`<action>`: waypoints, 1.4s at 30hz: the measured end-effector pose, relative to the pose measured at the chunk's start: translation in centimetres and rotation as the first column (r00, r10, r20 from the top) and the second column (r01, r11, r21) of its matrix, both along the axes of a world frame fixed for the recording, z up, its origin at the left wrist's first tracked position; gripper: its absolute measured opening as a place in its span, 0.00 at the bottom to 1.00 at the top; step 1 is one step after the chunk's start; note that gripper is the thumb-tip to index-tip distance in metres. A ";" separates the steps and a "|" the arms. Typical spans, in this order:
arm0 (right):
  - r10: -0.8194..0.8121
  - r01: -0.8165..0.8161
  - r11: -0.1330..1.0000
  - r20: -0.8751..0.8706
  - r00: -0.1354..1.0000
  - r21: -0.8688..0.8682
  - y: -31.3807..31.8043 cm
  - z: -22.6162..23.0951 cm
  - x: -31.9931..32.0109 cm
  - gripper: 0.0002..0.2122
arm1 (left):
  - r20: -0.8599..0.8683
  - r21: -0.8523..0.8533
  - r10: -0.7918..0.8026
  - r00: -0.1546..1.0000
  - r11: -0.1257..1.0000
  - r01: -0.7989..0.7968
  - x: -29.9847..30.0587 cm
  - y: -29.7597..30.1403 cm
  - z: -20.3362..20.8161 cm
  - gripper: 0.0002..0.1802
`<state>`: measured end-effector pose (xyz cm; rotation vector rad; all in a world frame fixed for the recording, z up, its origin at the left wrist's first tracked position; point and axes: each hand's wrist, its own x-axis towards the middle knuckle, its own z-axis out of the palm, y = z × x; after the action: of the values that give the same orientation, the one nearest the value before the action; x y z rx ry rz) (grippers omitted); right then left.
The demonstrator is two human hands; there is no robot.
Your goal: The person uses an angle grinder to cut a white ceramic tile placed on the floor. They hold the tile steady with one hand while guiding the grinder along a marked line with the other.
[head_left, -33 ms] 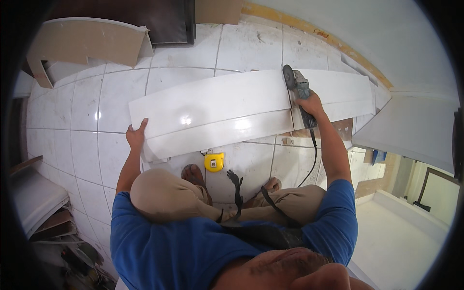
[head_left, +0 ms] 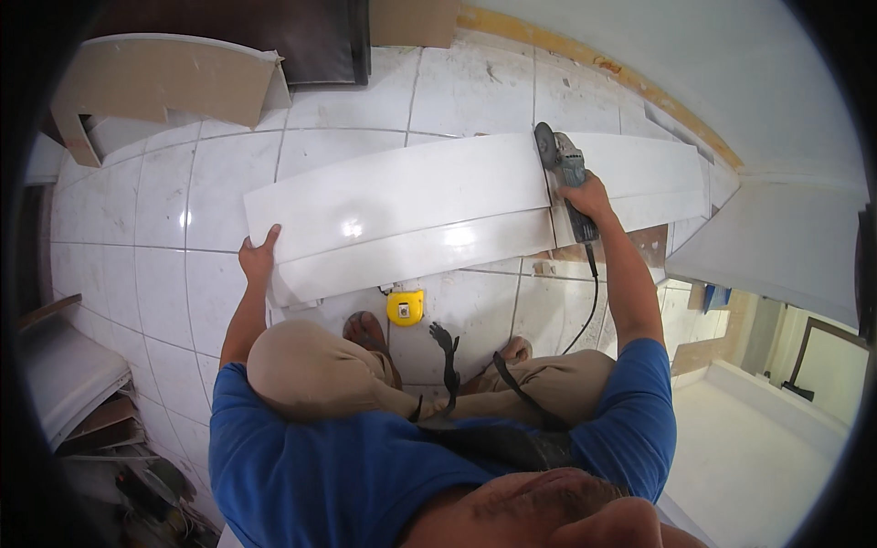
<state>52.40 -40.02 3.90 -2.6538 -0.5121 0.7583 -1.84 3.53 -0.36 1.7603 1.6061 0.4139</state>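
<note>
Left hand (head_left: 258, 258) gripping end of long white tile (head_left: 402, 215); right hand (head_left: 585, 196) wrapped tight around grinder (head_left: 565, 173) on tile. Yellow tape measure (head_left: 406, 308) below, between hands.

Right hand (head_left: 585, 194) wrapped over grinder (head_left: 565, 173), palm and trigger unseen. Disc edge sunk in white tile (head_left: 411, 215), contact hidden. Left hand (head_left: 258, 258) fingertips tucked under tile's left end. Feet partly behind knees.
</note>
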 end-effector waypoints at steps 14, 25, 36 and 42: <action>-0.016 0.015 0.999 -0.021 1.000 -0.042 -0.7 0.8 -0.6 0.36 | -0.022 -0.006 -0.002 1.000 1.000 0.002 0.5 0.4 0.4 0.40; -0.017 0.014 0.998 -0.053 0.998 -0.063 -1.9 1.3 -1.7 0.36 | -0.009 0.010 -0.016 1.000 1.000 0.016 -0.7 1.4 -1.6 0.41; -0.018 0.013 0.998 -0.087 0.996 -0.062 -3.6 1.2 -2.9 0.35 | -0.077 0.023 0.011 0.997 1.000 -0.009 0.1 0.7 0.0 0.43; -0.039 0.031 0.995 -0.084 0.996 -0.093 -5.6 1.7 -4.0 0.36 | -0.076 -0.069 -0.047 0.996 0.997 0.041 1.0 0.4 1.4 0.54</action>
<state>48.41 -45.63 5.64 -2.6920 -0.4164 0.9002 -0.88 3.93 1.02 1.7762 1.6128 0.2702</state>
